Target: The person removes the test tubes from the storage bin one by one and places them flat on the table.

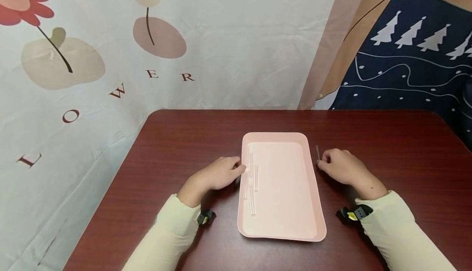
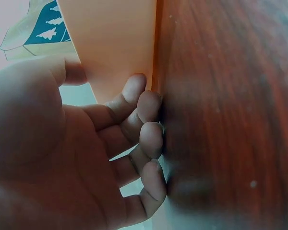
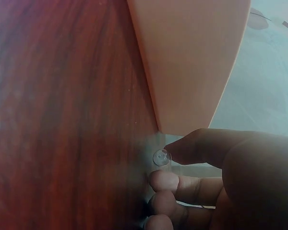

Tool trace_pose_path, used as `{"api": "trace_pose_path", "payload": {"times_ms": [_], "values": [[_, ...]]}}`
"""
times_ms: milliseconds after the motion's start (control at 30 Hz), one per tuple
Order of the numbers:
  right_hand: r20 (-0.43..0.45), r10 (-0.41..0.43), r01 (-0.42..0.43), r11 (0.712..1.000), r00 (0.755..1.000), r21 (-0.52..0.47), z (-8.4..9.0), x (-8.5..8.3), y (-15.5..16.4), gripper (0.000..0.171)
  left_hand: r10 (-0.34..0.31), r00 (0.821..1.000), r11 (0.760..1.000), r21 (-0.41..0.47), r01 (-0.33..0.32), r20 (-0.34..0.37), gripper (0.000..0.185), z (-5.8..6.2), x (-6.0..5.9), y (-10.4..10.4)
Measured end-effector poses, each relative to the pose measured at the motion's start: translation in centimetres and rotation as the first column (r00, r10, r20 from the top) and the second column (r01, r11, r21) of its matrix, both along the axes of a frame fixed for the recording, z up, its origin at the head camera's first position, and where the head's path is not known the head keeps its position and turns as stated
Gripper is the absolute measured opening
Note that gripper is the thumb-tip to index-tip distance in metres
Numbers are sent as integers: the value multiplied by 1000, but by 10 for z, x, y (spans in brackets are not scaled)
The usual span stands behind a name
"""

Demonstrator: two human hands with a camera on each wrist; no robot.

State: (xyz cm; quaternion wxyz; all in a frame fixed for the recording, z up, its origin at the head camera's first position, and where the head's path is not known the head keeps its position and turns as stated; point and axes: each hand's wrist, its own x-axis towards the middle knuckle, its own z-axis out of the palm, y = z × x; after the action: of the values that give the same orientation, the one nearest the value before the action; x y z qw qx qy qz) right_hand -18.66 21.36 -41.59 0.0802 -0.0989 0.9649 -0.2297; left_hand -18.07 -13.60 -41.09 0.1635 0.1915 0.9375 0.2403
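Note:
A pale pink rectangular tray (image 1: 287,193) lies on the table, with several thin clear tubes (image 1: 256,177) along its left side. My left hand (image 1: 218,174) holds the tray's left edge, the thumb over the rim. In the left wrist view, the curled fingers (image 2: 149,105) rest at the outer wall and on the tabletop. Just off the tray's right side, my right hand (image 1: 344,167) pinches a clear tube (image 1: 318,152) between thumb and index finger. The right wrist view shows its round end (image 3: 161,157) between the fingertips, low over the table.
The dark red-brown wooden table (image 1: 184,131) extends on both sides of the tray. Behind it hangs a pale printed cloth (image 1: 239,49) with flowers and letters. A dark blue printed cloth (image 1: 391,74) with white trees hangs at the back right.

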Motion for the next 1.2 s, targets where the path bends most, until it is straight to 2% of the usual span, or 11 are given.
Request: {"api": "trace_pose_path", "payload": {"times_ms": [200,400,867,1200], "values": [[-10,2,-2,1000,1000,3,0,0,0,28,-7,1000,1000,-14,7,11,35,1,1,1],[-10,2,-2,1000,1000,1,0,0,1,29,-18,999,1000,23,17,42,39,2,1,1],[-26,23,-23,1000,999,-14,3,1,-1,30,-15,997,999,44,12,74,38,1,1,-1],[-36,32,-33,999,999,-26,8,3,-1,27,-18,998,998,53,14,68,36,0,-1,0]]}}
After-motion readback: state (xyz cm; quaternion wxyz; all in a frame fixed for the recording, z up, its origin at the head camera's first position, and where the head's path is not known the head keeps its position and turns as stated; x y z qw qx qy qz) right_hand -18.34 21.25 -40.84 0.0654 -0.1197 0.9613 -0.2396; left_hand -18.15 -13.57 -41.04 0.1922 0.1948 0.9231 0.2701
